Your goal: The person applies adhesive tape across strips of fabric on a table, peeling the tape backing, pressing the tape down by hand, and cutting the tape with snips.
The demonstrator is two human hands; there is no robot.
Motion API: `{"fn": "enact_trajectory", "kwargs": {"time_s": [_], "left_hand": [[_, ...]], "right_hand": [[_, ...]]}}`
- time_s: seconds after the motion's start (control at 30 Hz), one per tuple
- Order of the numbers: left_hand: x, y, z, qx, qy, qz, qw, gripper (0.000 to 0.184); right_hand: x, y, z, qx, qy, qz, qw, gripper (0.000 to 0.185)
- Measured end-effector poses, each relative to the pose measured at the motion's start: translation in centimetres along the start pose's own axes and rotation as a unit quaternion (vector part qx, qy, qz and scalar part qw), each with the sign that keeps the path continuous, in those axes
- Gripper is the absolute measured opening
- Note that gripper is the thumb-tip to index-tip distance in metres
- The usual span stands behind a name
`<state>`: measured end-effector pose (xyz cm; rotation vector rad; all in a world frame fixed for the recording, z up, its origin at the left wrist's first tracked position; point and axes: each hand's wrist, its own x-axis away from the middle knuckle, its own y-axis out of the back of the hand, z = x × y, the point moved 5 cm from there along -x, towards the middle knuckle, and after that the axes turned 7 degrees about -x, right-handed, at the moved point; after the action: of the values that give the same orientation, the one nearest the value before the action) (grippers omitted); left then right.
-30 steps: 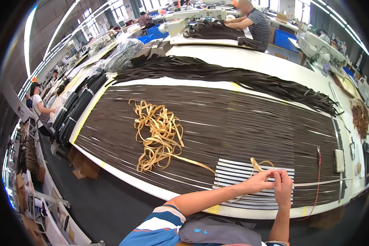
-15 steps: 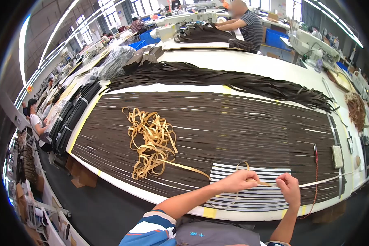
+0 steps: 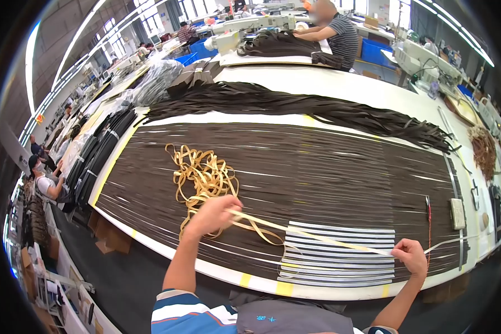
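A narrow pale-yellow tape is stretched taut between my hands, above the near edge of the table. My left hand is closed on its left end, beside a loose tangled heap of golden tape. At the other end, my right hand pinches the tape with thumb and fingers. From there a whitish strip runs on toward the right table edge. Beneath the stretched tape lies a patch of white bands alternating with dark ones. Long dark brown strips lie side by side across the table.
A thick bundle of loose dark strips runs along the far side. A red cord and a pale block lie at the right. Black bundles are stacked at the left. A co-worker in a striped shirt stands across the table.
My left hand has swung left to the golden heap, drawing out the tape between my hands. My right hand has shifted slightly right. At the far left, a person has moved.
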<state>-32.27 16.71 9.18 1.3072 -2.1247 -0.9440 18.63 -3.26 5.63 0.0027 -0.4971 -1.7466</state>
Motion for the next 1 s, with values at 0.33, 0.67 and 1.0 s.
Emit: {"fn": "enact_trajectory", "kwargs": {"time_s": [0.33, 0.67, 1.0], "left_hand": [[3.3, 9.5, 8.0, -0.033, 0.073, -0.184, 0.980, 0.024], [2.5, 22.0, 16.7, -0.234, 0.065, -0.345, 0.906, 0.020], [1.6, 4.4, 9.8, -0.116, 0.125, 0.041, 0.985, 0.044]], "right_hand": [[-2.1, -4.1, 2.8, -0.008, 0.027, 0.039, 0.999, 0.007], [-5.6, -9.9, 6.5, 0.029, 0.097, 0.056, 0.993, 0.009], [-6.9, -11.1, 4.6, 0.069, 0.093, 0.064, 0.991, 0.009]]}}
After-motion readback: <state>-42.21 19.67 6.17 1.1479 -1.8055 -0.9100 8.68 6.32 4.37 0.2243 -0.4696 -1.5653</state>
